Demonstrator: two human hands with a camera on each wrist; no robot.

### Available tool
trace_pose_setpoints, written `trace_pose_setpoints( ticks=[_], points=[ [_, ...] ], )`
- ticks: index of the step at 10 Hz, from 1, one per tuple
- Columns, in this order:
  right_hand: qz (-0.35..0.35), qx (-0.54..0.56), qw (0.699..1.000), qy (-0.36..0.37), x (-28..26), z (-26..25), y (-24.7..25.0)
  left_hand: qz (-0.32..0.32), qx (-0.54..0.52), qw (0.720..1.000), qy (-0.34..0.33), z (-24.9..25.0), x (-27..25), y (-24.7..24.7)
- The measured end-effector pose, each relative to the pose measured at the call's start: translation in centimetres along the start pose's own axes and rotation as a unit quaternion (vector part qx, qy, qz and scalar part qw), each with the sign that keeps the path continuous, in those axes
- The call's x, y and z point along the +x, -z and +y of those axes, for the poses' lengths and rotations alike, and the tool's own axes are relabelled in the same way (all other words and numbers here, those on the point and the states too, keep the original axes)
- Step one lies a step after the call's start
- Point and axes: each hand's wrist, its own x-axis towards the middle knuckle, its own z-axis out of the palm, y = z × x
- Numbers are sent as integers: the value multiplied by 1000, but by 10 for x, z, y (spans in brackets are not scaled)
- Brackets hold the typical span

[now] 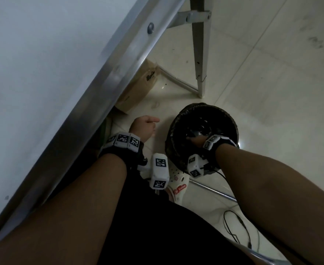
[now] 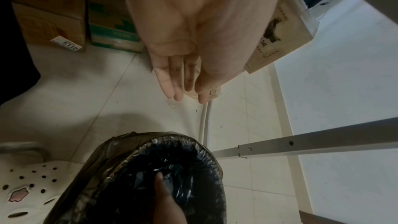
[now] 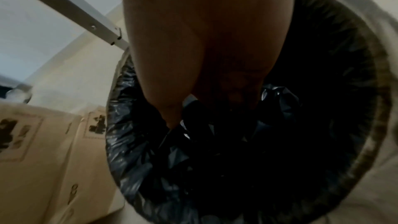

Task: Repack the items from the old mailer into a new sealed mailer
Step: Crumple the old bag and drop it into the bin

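Observation:
A round waste bin (image 1: 231, 119) lined with a black plastic bag (image 3: 133, 142) stands on the tiled floor. My right hand (image 1: 193, 138) reaches down inside it, thumb straight, fingers bent into crumpled dark plastic (image 3: 277, 94). It is too dark to tell whether the fingers grip that plastic. My left hand (image 1: 145, 125) hovers above the floor left of the bin, beside the table's edge. In the left wrist view its fingers (image 2: 170, 83) hang straight and hold nothing. I cannot pick out any mailer for certain.
A white table with a metal edge (image 1: 100, 83) fills the left. Its leg (image 1: 200, 54) stands behind the bin. Cardboard boxes (image 1: 138, 87) sit under the table. A white clog (image 1: 178, 186) and black cables (image 1: 233, 226) lie near my feet.

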Motion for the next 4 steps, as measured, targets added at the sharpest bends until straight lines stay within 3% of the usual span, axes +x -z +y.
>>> trace_pose_setpoints(
  ticks=[3,4],
  points=[
    [-35,99,994,-30,8,4,-16,12,-9,1000,13,-7,0,0],
    [-24,76,996,-35,6,4,-19,10,-1,1000,7,-3,-3,1]
  ],
)
